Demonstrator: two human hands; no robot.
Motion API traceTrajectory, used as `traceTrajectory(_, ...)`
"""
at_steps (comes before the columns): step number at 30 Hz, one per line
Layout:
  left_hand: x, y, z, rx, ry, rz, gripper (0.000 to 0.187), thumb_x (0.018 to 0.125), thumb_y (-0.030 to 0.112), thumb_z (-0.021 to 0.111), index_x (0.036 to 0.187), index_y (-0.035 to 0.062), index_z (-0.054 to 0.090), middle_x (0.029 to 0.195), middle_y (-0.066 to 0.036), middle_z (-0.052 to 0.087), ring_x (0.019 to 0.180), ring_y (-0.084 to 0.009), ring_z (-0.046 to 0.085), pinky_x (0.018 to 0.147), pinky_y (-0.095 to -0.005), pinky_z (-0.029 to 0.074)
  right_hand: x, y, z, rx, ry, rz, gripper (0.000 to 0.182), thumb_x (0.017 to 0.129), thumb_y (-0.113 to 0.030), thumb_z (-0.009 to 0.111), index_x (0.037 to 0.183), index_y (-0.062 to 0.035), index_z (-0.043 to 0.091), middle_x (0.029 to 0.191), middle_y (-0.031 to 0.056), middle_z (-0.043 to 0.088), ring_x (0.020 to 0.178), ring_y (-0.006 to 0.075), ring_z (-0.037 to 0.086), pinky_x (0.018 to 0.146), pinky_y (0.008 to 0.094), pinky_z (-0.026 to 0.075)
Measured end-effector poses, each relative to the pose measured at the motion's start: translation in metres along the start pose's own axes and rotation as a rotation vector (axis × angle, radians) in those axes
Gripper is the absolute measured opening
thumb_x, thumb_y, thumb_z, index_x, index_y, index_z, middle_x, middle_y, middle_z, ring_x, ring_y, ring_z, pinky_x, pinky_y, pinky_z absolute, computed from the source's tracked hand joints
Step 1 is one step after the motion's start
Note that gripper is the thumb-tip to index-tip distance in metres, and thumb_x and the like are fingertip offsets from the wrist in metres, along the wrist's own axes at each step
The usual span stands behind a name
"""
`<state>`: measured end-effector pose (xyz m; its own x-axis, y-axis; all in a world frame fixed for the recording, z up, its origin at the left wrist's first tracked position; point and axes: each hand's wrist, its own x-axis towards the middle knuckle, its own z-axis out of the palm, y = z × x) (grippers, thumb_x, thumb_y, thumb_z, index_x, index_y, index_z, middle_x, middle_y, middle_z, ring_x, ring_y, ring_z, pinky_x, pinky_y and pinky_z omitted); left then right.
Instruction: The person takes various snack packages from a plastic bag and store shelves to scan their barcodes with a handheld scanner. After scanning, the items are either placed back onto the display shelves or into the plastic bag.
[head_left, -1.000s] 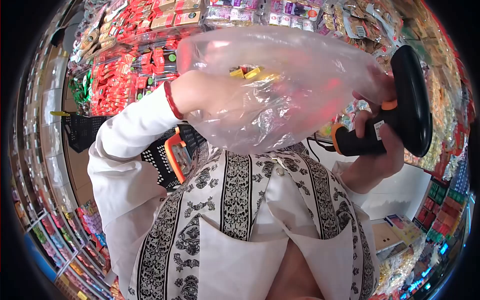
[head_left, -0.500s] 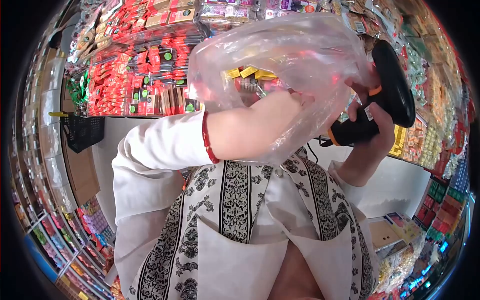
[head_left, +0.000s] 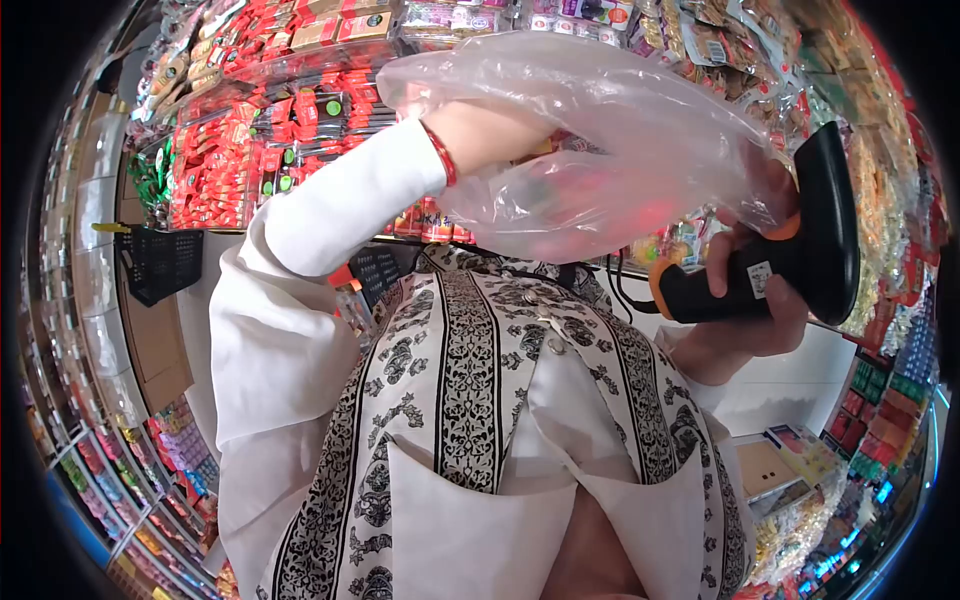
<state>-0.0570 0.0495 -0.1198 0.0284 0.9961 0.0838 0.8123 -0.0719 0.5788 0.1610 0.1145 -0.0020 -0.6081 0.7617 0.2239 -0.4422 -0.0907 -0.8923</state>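
Note:
A clear plastic bag spans the space in front of my chest, its mouth toward the left. My left hand reaches into it up to about the wrist, where a red bracelet sits. The film and folds hide the left fingers, so what they touch is not visible. At the right, my right hand is wrapped round the handle of a black barcode scanner with orange trim. Some fingers of that hand also press on the bag's right edge.
Behind the bag, shelves carry red snack packets and purple-and-white packs. A black basket hangs at the left. Below the scanner handle runs a dark cable. An open cardboard box stands at the lower right.
My left hand has moved up and left, and its fingers have gone out of sight in the bag. The bag has spread toward the right. The scanner has shifted down and right.

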Motion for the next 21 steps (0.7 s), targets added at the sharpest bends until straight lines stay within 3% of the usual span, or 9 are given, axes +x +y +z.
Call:
traceTrajectory(2,0.003,0.001,0.006,-0.048,-0.036,-0.027,0.024,0.081,0.021,0.046,0.093,0.0048,0.059,0.081,-0.013,0.061,0.07,-0.0269,0.058,0.064,-0.0351,0.046,-0.003,0.002,0.001,0.032,0.001,0.053,0.071,0.06,-0.012,0.047,0.125,0.0097,0.027,0.125,0.0243,0.036,0.094,0.0351,0.052,0.043,0.0254,0.043)
traceTrajectory(5,0.001,0.002,0.016,-0.05,0.4,0.28,0.022,0.081,0.016,0.046,0.096,0.0066,0.059,0.084,-0.011,0.061,0.078,-0.0234,0.059,0.072,-0.0315,0.045,0.0,0.004,0.001,-0.048,0.024,0.116,0.071,0.061,-0.013,0.046,0.126,0.0087,0.027,0.125,0.024,0.037,0.096,0.035,0.052,0.043,0.025,0.043)
traceTrajectory(8,0.013,-0.033,0.056,0.175,0.37,0.549,0.024,0.082,0.017,0.046,0.098,0.0043,0.057,0.093,-0.013,0.06,0.088,-0.0243,0.057,0.077,-0.0314,0.044,0.014,0.014,-0.01,-0.004,-0.011,0.136,0.064,0.066,-0.012,0.045,0.125,0.0086,0.028,0.123,0.0251,0.038,0.096,0.033,0.053,0.044,0.0218,0.043)
traceTrajectory(9,0.015,-0.033,0.055,0.174,0.373,0.551,0.024,0.082,0.017,0.046,0.098,0.0043,0.057,0.093,-0.013,0.06,0.088,-0.0243,0.057,0.077,-0.0314,0.044,0.016,0.014,-0.004,-0.079,0.077,0.134,0.062,0.067,-0.012,0.046,0.123,0.0091,0.031,0.122,0.0259,0.039,0.095,0.0313,0.055,0.041,0.0193,0.042)
traceTrajectory(11,0.014,0.002,0.006,-0.044,-0.098,0.097,0.027,0.081,0.016,0.047,0.103,0.0012,0.054,0.098,-0.012,0.058,0.093,-0.0255,0.055,0.08,-0.0311,0.044,0.017,0.013,-0.005,-0.089,0.051,0.12,0.062,0.067,-0.013,0.046,0.123,0.0086,0.031,0.12,0.0244,0.041,0.095,0.0313,0.055,0.041,0.0195,0.041)
traceTrajectory(12,0.014,-0.003,0.01,-0.042,-0.093,0.089,0.027,0.081,0.016,0.047,0.103,0.0012,0.054,0.098,-0.012,0.058,0.093,-0.0255,0.055,0.08,-0.0311,0.044,0.017,0.014,-0.006,-0.079,0.045,0.075,0.063,0.067,-0.015,0.046,0.123,0.0086,0.031,0.119,0.0246,0.042,0.095,0.0318,0.055,0.041,0.0197,0.041)
traceTrajectory(15,0.015,-0.014,0.03,0.1,0.302,0.509,0.029,0.081,0.018,0.048,0.103,-0.0004,0.052,0.09,-0.012,0.06,0.087,-0.0265,0.058,0.078,-0.0301,0.045,0.015,0.011,-0.005,-0.039,-0.016,0.035,0.064,0.066,-0.014,0.045,0.125,0.0067,0.029,0.12,0.0231,0.042,0.098,0.0334,0.052,0.046,0.0235,0.043)
traceTrajectory(17,0.024,-0.003,0.039,0.171,-0.217,0.157,0.042,0.081,0.015,0.045,0.121,0.0048,0.042,0.104,-0.014,0.054,0.088,-0.025,0.058,0.076,-0.0296,0.046,0.016,0.009,-0.002,-0.014,-0.067,0.036,0.064,0.066,-0.012,0.044,0.126,0.0048,0.028,0.122,0.0215,0.041,0.101,0.0344,0.05,0.05,0.0271,0.044)
traceTrajectory(21,0.041,0.01,0.056,0.759,-0.307,0.088,0.043,0.08,0.019,0.047,0.118,0.0007,0.041,0.096,-0.018,0.054,0.08,-0.0267,0.058,0.066,-0.0306,0.047,0.018,0.007,0.001,-0.191,0.12,0.01,0.062,0.064,-0.013,0.044,0.123,0.0064,0.033,0.12,0.0211,0.043,0.09,0.0272,0.053,0.049,0.0283,0.044)
